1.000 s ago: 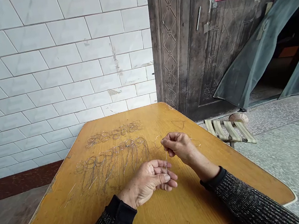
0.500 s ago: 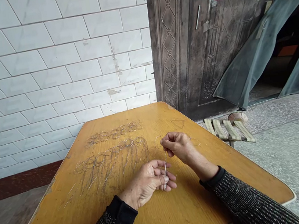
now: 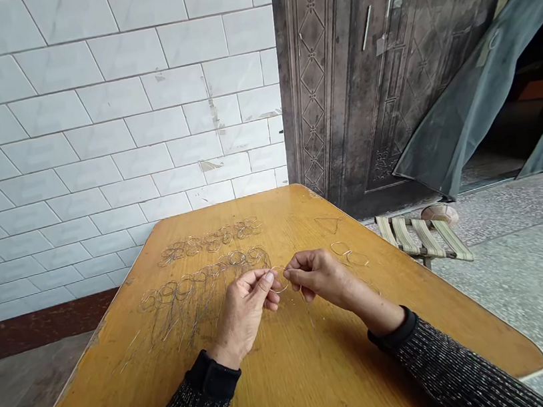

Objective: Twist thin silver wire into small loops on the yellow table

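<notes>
Two hands meet above the middle of the table (image 3: 296, 375), pinching one thin wire loop (image 3: 280, 278) between them. The left hand (image 3: 244, 312) grips the loop's near-left side with thumb and forefinger; the right hand (image 3: 318, 276) clamps its other side the same way, fingertips almost touching. Left of the hands, a row of long-tailed wire loops (image 3: 203, 290) lies flat on the table, with a second row of small wire rings (image 3: 210, 239) beyond it. Right of the hands rest two single rings (image 3: 349, 253) and a wire triangle (image 3: 327, 224). Off the table's right edge stands a slatted stool (image 3: 422, 236).
</notes>
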A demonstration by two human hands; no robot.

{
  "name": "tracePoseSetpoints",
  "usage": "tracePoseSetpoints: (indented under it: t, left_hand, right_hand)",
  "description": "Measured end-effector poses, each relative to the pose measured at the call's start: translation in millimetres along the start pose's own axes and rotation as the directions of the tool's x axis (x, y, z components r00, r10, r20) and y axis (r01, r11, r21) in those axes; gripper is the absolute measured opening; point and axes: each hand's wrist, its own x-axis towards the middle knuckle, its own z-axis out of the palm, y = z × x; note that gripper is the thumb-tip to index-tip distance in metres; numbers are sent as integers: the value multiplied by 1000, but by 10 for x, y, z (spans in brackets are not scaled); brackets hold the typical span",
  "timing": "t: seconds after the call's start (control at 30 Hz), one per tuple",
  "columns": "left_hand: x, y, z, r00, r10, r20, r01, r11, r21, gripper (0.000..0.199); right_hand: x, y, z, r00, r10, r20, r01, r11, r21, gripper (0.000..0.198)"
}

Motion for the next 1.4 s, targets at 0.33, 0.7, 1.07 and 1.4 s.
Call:
tracePoseSetpoints:
  t: [0.33, 0.7, 1.07, 1.4]
  left_hand:
    - [-4, 24, -35, 996, -45, -77, 34, 990, -135, 28]
    - [9, 3, -67, 997, -45, -70, 33, 984, -177, 25]
    - [-17, 43, -42, 999, -1, -41, 3, 999, 35, 25]
    - [10, 88, -98, 996, 56, 75, -81, 922, 378, 21]
  right_hand:
    - [-20, -40, -77, 998, -19, 66, 10, 991, 133, 38]
    - [-7, -8, -42, 983, 15, 185, -44, 988, 151, 27]
    - [5, 16, -45, 963, 9, 268, -111, 922, 370, 32]
    - [4, 67, 13, 953, 57, 299, -133, 961, 241, 29]
